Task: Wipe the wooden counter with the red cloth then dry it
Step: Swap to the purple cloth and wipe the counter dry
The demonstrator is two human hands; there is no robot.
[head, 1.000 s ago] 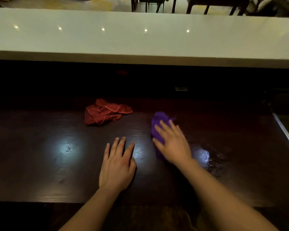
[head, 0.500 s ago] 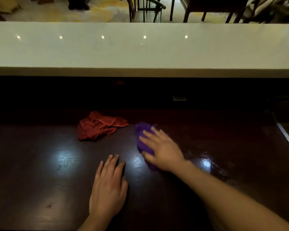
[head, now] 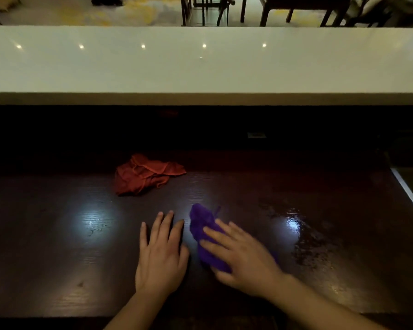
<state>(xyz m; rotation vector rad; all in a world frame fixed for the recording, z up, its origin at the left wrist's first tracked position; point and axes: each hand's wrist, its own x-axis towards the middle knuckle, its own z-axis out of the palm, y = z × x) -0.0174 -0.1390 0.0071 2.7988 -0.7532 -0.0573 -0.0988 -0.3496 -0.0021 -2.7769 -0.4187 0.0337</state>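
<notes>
The red cloth (head: 146,174) lay crumpled and untouched toward the back of the dark wooden table (head: 57,258), left of centre and well apart from both my hands, so I judged its wiping part over and the drying in hand. My left hand (head: 161,256) rested flat on the wood, fingers spread, its grip open and holding nothing; it served only to steady me. Just to its right the purple cloth (head: 204,231) lay bunched under my right hand (head: 242,260), whose palm and fingers pressed it down flat; that grip was not closed round the cloth but open on top of it.

To dry well, I judged I needed to spread the bunched cloth wider under the palm, keep even pressure, and work in overlapping passes along the grain. The streaky wet patch (head: 312,241) to the right of that hand had not been dried yet, and that was where the strokes should go.

For room, the left stretch of the table was bare and open. At the back a shadowed recess ran under the raised white ledge (head: 200,67), which would cramp long forward strokes. On the far right a pale metal edge (head: 409,194) marked where the wood ended, so strokes that way had to stop short.
</notes>
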